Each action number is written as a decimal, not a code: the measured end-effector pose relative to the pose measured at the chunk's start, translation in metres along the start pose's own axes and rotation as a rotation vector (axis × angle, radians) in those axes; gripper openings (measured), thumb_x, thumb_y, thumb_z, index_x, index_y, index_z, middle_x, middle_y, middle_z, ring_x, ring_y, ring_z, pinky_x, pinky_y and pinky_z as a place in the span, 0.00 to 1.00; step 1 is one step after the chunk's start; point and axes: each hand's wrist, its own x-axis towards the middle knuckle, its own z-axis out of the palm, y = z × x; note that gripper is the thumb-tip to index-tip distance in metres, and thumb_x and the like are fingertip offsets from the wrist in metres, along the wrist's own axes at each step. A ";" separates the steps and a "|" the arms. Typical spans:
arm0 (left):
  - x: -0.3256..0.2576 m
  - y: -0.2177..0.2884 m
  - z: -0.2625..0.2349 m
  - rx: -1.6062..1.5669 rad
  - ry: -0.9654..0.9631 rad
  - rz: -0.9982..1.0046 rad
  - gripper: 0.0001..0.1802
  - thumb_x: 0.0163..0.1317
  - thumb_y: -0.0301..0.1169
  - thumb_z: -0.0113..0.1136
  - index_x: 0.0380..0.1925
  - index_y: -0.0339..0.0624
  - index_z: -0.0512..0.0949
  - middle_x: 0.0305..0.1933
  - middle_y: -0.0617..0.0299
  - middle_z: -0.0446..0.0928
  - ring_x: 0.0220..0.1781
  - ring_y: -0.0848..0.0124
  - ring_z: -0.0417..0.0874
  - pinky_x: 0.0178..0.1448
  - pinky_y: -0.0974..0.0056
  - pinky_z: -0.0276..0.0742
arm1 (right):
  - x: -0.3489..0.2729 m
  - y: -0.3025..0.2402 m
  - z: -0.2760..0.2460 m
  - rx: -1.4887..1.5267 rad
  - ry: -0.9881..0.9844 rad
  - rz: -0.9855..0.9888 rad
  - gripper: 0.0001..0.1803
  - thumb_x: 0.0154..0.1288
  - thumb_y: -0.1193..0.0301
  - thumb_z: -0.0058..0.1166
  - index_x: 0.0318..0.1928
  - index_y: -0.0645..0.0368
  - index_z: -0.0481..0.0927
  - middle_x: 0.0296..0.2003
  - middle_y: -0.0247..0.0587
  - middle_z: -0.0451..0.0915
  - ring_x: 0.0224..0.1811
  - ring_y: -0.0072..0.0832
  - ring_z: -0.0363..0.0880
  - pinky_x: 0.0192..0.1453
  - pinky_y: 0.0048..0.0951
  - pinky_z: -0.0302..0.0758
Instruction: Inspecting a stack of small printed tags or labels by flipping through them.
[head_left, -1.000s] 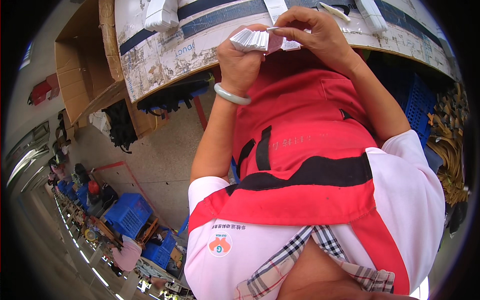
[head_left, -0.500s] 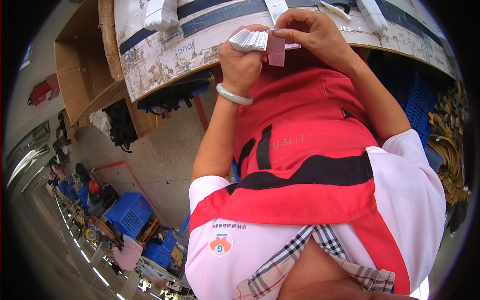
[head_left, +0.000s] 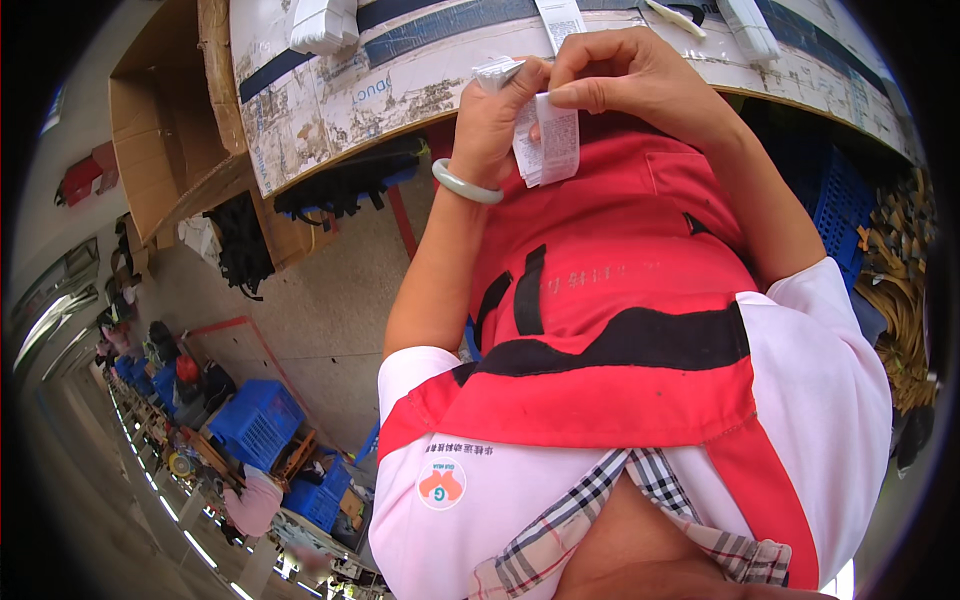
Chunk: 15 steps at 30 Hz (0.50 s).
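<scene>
My left hand, with a pale green bangle on the wrist, grips a small stack of white printed paper labels at the edge of the work table. My right hand pinches the top of the same stack between thumb and forefinger. The labels hang down in front of my red apron. A crumpled bit of clear wrapper sticks up above my left fingers.
The table is covered in worn printed cardboard, with white folded items and loose tags lying on it. A cardboard box stands to the left. Blue plastic crates are on the floor at lower left, and another blue crate at right.
The label stack was fanned flat at table height; now it has turned to hang downward, and both hands have drawn closer together on it.
</scene>
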 end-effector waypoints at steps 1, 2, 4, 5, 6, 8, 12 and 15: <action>0.002 -0.001 0.004 -0.088 -0.006 -0.022 0.18 0.66 0.42 0.61 0.41 0.35 0.77 0.31 0.58 0.81 0.28 0.74 0.80 0.29 0.70 0.77 | 0.006 0.008 0.001 0.006 0.090 -0.068 0.06 0.65 0.72 0.60 0.35 0.63 0.81 0.27 0.31 0.76 0.27 0.15 0.72 0.34 0.18 0.71; 0.000 0.001 0.005 -0.047 -0.102 -0.046 0.26 0.65 0.52 0.58 0.42 0.35 0.77 0.32 0.57 0.81 0.30 0.70 0.83 0.34 0.70 0.79 | 0.009 0.013 0.001 0.012 0.179 -0.137 0.06 0.66 0.72 0.59 0.36 0.63 0.81 0.27 0.31 0.77 0.27 0.16 0.73 0.34 0.19 0.72; 0.001 -0.001 0.008 -0.079 -0.148 -0.034 0.29 0.64 0.54 0.56 0.42 0.35 0.77 0.32 0.57 0.81 0.31 0.70 0.83 0.34 0.70 0.79 | 0.007 0.017 0.001 -0.056 0.231 -0.102 0.07 0.67 0.71 0.58 0.38 0.63 0.81 0.28 0.31 0.77 0.28 0.16 0.74 0.35 0.20 0.73; 0.000 -0.002 0.009 -0.108 -0.188 -0.023 0.31 0.63 0.57 0.55 0.42 0.34 0.77 0.32 0.57 0.81 0.33 0.70 0.84 0.34 0.70 0.80 | 0.005 0.020 0.002 -0.119 0.280 -0.068 0.08 0.68 0.70 0.57 0.40 0.63 0.81 0.29 0.32 0.77 0.29 0.16 0.75 0.36 0.21 0.74; -0.001 -0.003 0.009 -0.075 -0.180 -0.017 0.27 0.63 0.51 0.60 0.42 0.35 0.77 0.31 0.58 0.80 0.31 0.71 0.83 0.33 0.71 0.79 | 0.004 0.027 0.002 -0.118 0.278 -0.067 0.08 0.68 0.70 0.57 0.40 0.63 0.81 0.29 0.32 0.77 0.29 0.16 0.75 0.36 0.21 0.74; -0.005 -0.003 0.005 0.009 -0.148 -0.051 0.24 0.65 0.49 0.60 0.42 0.36 0.77 0.32 0.60 0.78 0.32 0.72 0.81 0.34 0.71 0.78 | 0.005 0.040 0.003 -0.155 0.323 -0.112 0.11 0.69 0.68 0.57 0.45 0.63 0.82 0.31 0.33 0.81 0.35 0.18 0.78 0.42 0.19 0.76; -0.014 -0.009 0.001 -0.081 -0.108 -0.130 0.12 0.66 0.36 0.61 0.41 0.39 0.75 0.32 0.63 0.74 0.31 0.72 0.78 0.34 0.71 0.76 | -0.003 0.046 0.009 -0.329 0.361 -0.176 0.11 0.69 0.68 0.56 0.46 0.60 0.82 0.32 0.33 0.80 0.37 0.19 0.78 0.43 0.21 0.76; -0.031 -0.019 0.002 -0.123 -0.036 -0.169 0.10 0.68 0.34 0.59 0.40 0.39 0.75 0.31 0.62 0.74 0.31 0.71 0.78 0.33 0.69 0.76 | -0.015 0.048 0.018 -0.555 0.387 -0.287 0.13 0.69 0.68 0.55 0.52 0.55 0.80 0.37 0.35 0.79 0.34 0.22 0.79 0.42 0.22 0.77</action>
